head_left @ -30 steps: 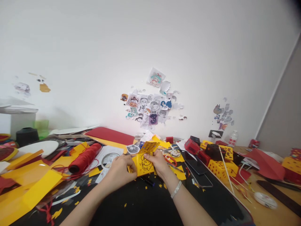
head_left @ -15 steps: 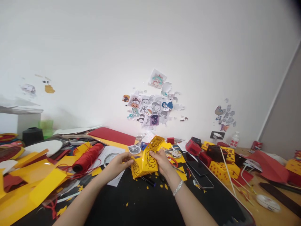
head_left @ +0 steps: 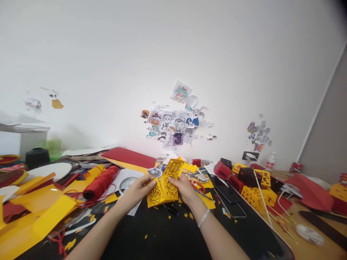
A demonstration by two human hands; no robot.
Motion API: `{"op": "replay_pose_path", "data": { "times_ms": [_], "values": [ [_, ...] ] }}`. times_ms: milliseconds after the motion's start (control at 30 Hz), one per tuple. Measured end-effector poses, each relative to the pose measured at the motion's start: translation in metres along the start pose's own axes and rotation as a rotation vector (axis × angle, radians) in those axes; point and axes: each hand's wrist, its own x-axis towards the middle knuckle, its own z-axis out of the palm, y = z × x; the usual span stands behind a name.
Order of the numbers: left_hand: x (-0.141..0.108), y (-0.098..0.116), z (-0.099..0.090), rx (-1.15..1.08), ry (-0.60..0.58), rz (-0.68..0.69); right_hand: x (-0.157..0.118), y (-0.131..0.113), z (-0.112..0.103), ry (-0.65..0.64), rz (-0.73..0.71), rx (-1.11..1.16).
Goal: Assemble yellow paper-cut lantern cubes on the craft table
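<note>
Yellow folded paper (head_left: 155, 196), inked with black drawings, sits between your hands over the black mat (head_left: 154, 238) — your left hand (head_left: 138, 188) pinches its left panel by the upper edge, your right hand (head_left: 185, 188) grips its right side, thumb on the front. From it, the dark pen (head_left: 172, 210) lies at six o'clock, the red spool (head_left: 100, 183) at nine, a phone (head_left: 225, 189) at three.

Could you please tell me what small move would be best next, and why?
I would probably have the left hand gently fold its panel of the yellow card toward the one under the right hand: both hands hold it, and its drawn panels meet at an angle.
</note>
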Motion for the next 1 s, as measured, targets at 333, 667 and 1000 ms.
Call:
{"op": "replay_pose_path", "data": {
  "times_ms": [333, 667, 1000],
  "values": [
    [0.002, 0.003, 0.005, 0.018, 0.037, 0.0, -0.004, -0.005, 0.007, -0.053, -0.007, 0.0],
    [0.001, 0.01, 0.005, 0.084, 0.06, -0.016, -0.004, -0.004, 0.007, -0.052, 0.002, -0.027],
    [0.001, 0.015, 0.007, 0.065, 0.082, -0.067, -0.004, -0.006, 0.009, -0.043, 0.014, -0.032]
  ]
}}
